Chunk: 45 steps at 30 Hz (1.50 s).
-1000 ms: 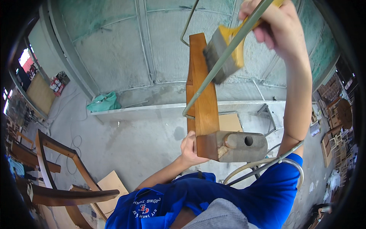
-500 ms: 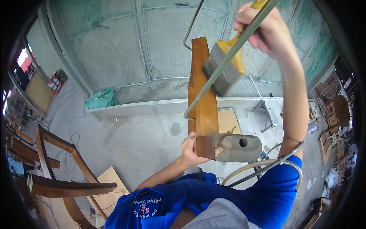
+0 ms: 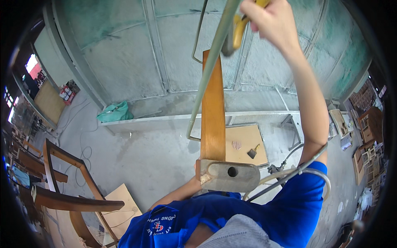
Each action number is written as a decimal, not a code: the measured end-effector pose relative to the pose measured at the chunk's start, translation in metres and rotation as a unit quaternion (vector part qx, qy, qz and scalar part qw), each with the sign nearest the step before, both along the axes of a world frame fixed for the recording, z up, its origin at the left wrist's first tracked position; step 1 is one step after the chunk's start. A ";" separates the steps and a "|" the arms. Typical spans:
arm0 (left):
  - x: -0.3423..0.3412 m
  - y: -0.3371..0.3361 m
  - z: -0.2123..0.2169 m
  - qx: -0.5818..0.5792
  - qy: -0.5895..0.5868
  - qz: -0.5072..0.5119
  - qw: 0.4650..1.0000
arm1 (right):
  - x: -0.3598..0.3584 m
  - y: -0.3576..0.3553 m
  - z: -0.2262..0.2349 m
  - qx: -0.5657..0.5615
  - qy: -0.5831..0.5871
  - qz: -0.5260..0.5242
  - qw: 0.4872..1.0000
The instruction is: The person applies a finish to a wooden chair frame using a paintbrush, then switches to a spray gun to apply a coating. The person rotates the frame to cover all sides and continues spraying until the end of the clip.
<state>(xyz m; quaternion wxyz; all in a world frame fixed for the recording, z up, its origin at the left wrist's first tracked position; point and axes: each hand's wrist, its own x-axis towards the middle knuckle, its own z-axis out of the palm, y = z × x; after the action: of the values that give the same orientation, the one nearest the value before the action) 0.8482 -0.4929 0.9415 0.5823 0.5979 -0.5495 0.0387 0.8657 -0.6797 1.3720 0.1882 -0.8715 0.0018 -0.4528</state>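
Note:
My right hand (image 3: 275, 22) is raised high and grips a yellow-handled brush (image 3: 237, 29), whose head sits against the top end of a long brown wooden board (image 3: 213, 111). The board stands upright in front of me. Its lower end joins a grey rounded block with a hole (image 3: 231, 175). My left hand (image 3: 199, 182) holds that lower end beside the block. A pale green metal rod (image 3: 206, 78) runs diagonally across the board, passing in front of the brush head. A hose (image 3: 289, 175) loops by my right arm.
A dark wooden chair frame (image 3: 62, 186) stands at the left. A plywood sheet (image 3: 244, 140) on the floor carries a small brush (image 3: 253, 152). Another plywood piece (image 3: 120, 202) lies nearer. A green cloth (image 3: 115, 111) rests on a ledge by the grey booth wall (image 3: 124, 62).
My right hand has carried the brush upward along the board to its top end. My left hand stays at the lower end.

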 end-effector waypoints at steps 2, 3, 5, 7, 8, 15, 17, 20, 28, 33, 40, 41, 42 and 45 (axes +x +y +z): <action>-0.002 -0.002 0.003 0.032 -0.029 0.001 0.999 | -0.029 0.025 -0.015 0.014 -0.017 0.045 0.999; -0.002 -0.004 0.003 0.047 -0.042 0.005 0.998 | -0.049 0.039 -0.024 0.046 -0.011 0.065 0.997; -0.005 -0.007 0.000 0.093 -0.045 0.039 0.994 | -0.078 0.050 -0.024 0.112 0.037 0.094 0.989; -0.010 -0.010 -0.006 0.182 -0.013 0.110 0.977 | -0.100 0.043 -0.014 0.178 0.117 0.111 0.971; -0.011 -0.011 -0.008 0.190 -0.006 0.111 0.976 | -0.094 0.038 -0.006 0.250 0.121 0.130 0.952; -0.023 -0.001 -0.018 0.156 0.033 0.035 0.987 | 0.009 -0.069 -0.006 0.056 0.125 0.042 0.990; -0.028 0.007 -0.021 0.166 0.048 0.007 0.985 | 0.006 -0.077 -0.010 0.026 0.077 0.023 0.996; -0.031 0.024 -0.033 0.206 0.075 -0.053 0.974 | -0.024 -0.074 -0.012 0.003 0.004 0.016 1.000; -0.033 0.111 -0.081 0.477 0.124 -0.307 0.814 | -0.162 -0.053 -0.048 0.137 -0.074 0.004 0.988; -0.039 0.116 -0.055 0.453 0.075 -0.342 0.820 | -0.191 -0.027 -0.061 0.200 -0.068 0.002 0.977; -0.068 0.069 0.053 0.147 -0.127 -0.181 0.964 | -0.206 0.007 -0.056 0.202 -0.039 -0.042 0.978; -0.070 0.067 0.064 0.133 -0.145 -0.167 0.966 | -0.212 0.011 -0.055 0.206 -0.027 -0.055 0.977; -0.069 0.069 0.072 0.125 -0.161 -0.156 0.966 | -0.216 0.015 -0.056 0.214 -0.023 -0.067 0.974; -0.066 0.074 0.084 0.113 -0.190 -0.130 0.967 | -0.226 0.023 -0.059 0.212 -0.008 -0.077 0.974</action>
<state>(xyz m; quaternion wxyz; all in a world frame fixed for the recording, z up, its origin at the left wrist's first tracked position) 0.7825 -0.4194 1.0250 0.3957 0.5648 -0.7240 0.0133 0.6395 -0.6568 1.3131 0.3330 -0.8057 0.1629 -0.4619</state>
